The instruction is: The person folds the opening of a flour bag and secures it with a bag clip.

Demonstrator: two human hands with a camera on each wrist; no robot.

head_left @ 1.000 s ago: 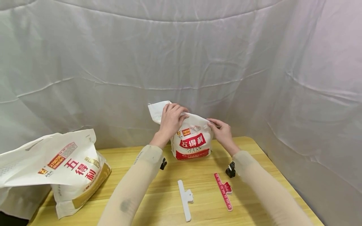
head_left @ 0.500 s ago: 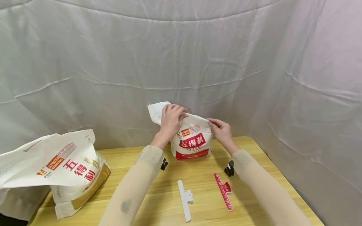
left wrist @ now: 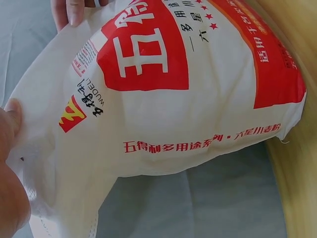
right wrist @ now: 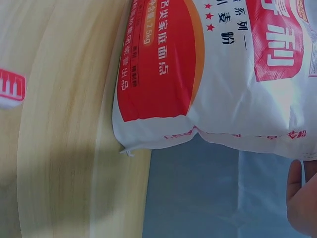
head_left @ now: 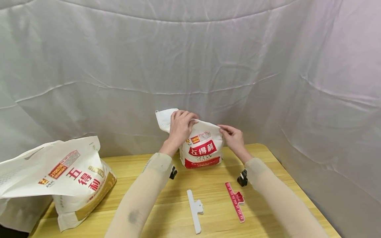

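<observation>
A white flour bag with red print stands upright at the back of the table. My left hand grips its top edge, fingers over the back and thumb in front. Past that hand, a flap of the bag top sticks out to the left. My right hand pinches the top right corner between thumb and fingers. In the left wrist view, the flour bag fills the middle, with my left hand at its top. The right wrist view has my right hand at the bag's edge, partly cut off.
A white bag clip and a red bag clip lie on the wooden table in front of the bag. A larger flour bag leans at the left. Grey cloth hangs behind and at the right.
The flap left of my left hand has sunk very slightly. Both hands keep their holds on the flour bag, nearly still.
</observation>
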